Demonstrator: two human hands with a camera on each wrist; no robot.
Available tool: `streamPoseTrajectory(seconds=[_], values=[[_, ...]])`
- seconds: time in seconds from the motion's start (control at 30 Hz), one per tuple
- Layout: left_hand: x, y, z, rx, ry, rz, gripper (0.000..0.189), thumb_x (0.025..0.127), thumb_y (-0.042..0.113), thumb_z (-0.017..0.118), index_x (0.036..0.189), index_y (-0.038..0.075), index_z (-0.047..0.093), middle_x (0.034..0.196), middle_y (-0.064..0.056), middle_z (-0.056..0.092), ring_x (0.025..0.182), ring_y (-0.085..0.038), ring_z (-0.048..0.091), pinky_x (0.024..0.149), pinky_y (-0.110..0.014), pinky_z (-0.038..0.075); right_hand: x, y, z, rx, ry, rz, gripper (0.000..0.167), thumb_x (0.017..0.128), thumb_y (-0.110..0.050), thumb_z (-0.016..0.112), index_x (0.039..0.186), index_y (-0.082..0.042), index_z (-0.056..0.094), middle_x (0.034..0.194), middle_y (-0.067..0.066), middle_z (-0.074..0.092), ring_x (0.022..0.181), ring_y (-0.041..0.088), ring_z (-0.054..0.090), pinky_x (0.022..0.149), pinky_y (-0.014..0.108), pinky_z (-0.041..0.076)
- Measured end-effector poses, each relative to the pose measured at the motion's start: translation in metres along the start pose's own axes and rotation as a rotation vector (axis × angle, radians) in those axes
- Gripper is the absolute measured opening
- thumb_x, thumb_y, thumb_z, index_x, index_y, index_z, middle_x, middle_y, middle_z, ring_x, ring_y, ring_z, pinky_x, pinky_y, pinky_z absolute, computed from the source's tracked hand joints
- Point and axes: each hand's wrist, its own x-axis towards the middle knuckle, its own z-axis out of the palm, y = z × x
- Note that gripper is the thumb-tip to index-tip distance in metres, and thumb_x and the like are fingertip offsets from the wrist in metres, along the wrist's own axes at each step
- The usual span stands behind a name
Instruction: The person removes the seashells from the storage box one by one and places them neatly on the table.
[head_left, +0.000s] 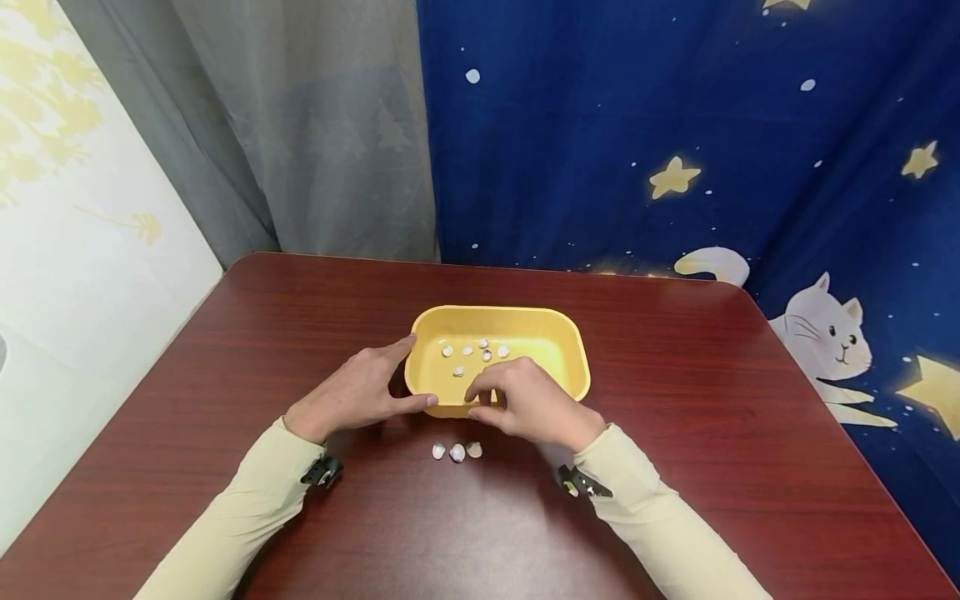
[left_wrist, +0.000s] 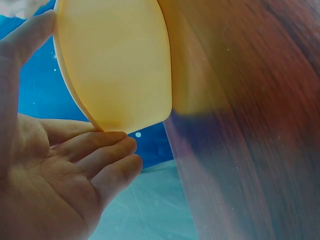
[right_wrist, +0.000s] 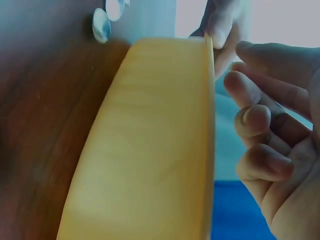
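A shallow yellow plastic basin (head_left: 431, 321) stands on the table with several small whitish shells (head_left: 503, 352) spread over its floor. Three more shells (head_left: 457, 453) lie in a row on the table in front of it. My left hand (head_left: 352, 393) rests against the basin's left end; its thumb and fingers (left_wrist: 107, 150) are fairly straight and touch the rim. Over the near rim hovers my right hand (head_left: 528, 406), fingers loosely bent. In the right wrist view, a gap shows between thumb and fingers (right_wrist: 252, 120), with nothing seen held.
The dark red wooden table (head_left: 315, 292) extends around the basin on all sides. Behind it hang a grey curtain (head_left: 337, 150) and a blue star-patterned curtain (head_left: 562, 150). A white panel (head_left: 90, 275) borders the left edge. Both wrists wear black straps (head_left: 322, 471).
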Motion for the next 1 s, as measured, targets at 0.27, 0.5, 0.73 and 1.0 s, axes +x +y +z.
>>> streamPoseTrajectory(seconds=[0.27, 0.5, 0.73, 1.0], values=[[0.0, 0.0, 0.0, -0.003, -0.016, -0.025, 0.107, 0.081, 0.07, 0.069, 0.155, -0.001, 0.034, 0.151, -0.017, 0.051, 0.13, -0.029, 0.061, 0.105, -0.046, 0.052, 0.012, 0.029, 0.001, 0.027, 0.086, 0.202, 0.006, 0.084, -0.014, 0.079, 0.089, -0.011, 0.078, 0.075, -0.005, 0.073, 0.061, 0.003, 0.056, 0.06, 0.018, 0.045], [-0.001, 0.0, 0.0, -0.007, -0.019, -0.021, 0.109, 0.081, 0.071, 0.068, 0.155, -0.001, 0.034, 0.152, -0.017, 0.05, 0.13, -0.028, 0.061, 0.105, -0.045, 0.052, 0.014, 0.045, 0.007, -0.038, 0.048, 0.33, 0.009, 0.083, -0.014, 0.08, 0.091, -0.01, 0.078, 0.074, -0.004, 0.072, 0.067, 0.01, 0.062, 0.062, 0.024, 0.047], [0.0, 0.001, 0.0, -0.002, -0.022, -0.019, 0.108, 0.081, 0.069, 0.069, 0.155, -0.002, 0.034, 0.152, -0.017, 0.05, 0.131, -0.028, 0.06, 0.105, -0.045, 0.052, 0.016, 0.056, 0.014, -0.108, -0.035, 0.466, 0.024, 0.081, -0.015, 0.078, 0.105, -0.011, 0.077, 0.066, -0.007, 0.066, 0.067, 0.008, 0.059, 0.059, 0.025, 0.047], [-0.001, 0.001, -0.001, -0.006, -0.021, -0.013, 0.107, 0.082, 0.068, 0.069, 0.154, -0.002, 0.034, 0.152, -0.017, 0.05, 0.131, -0.027, 0.06, 0.106, -0.045, 0.052, 0.017, 0.062, 0.016, -0.163, -0.142, 0.549, 0.038, 0.085, -0.026, 0.077, 0.121, -0.013, 0.072, 0.099, 0.008, 0.076, 0.085, 0.023, 0.067, 0.069, 0.041, 0.056]])
